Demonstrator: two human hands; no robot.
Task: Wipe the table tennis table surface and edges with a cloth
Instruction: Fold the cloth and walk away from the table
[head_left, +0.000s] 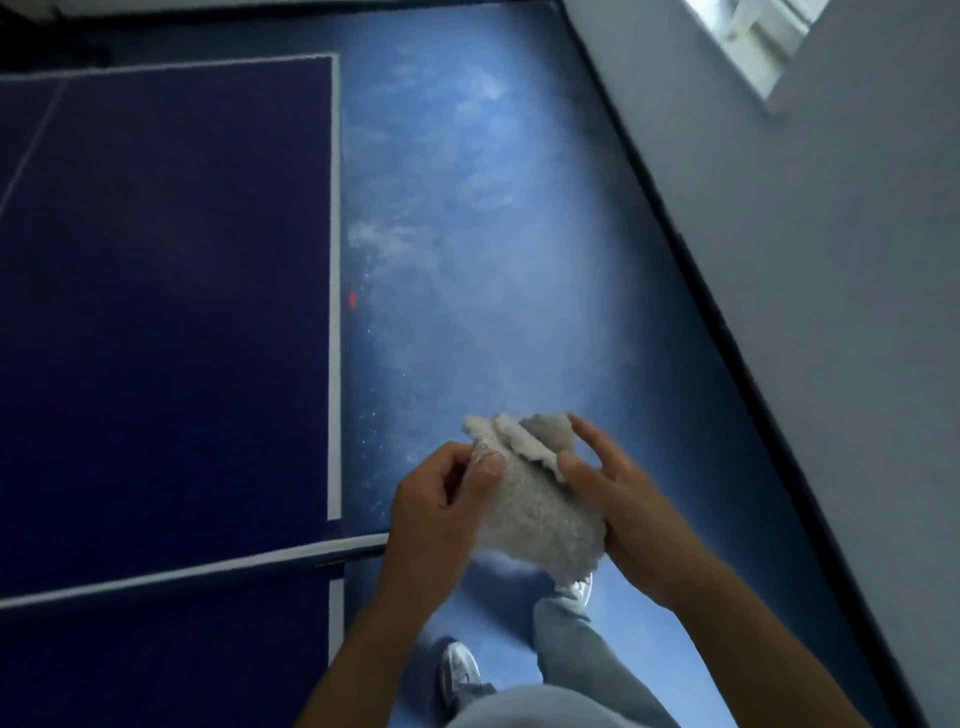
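The table (166, 286) fills the left side. Its top is dark blue-violet, with a white line (335, 286) along its right edge and a second white line that crosses it lower down. No hand and no cloth touches the table.

Just right of the table's edge, over the floor, the left hand (441, 499) holds the left side of the cloth (535, 509). Its thumb lies on top of the cloth and its fingers are curled. The cloth is pale grey and rough, bunched between the two hands, with a wavy edge folded up at the top. It hangs in the air, beside the table and not on it.

The right hand (618, 493) grips the right side of the cloth. Its thumb presses on the folded edge and its fingers reach along the far side.

Below the hands are grey trousers (571, 649) and two white shoes (460, 670) that stand on the floor (493, 260). The floor is blue with pale dusty patches.

On the right, a dark strip runs along the base of a grey wall (831, 312). A window (753, 36) is at the top right.
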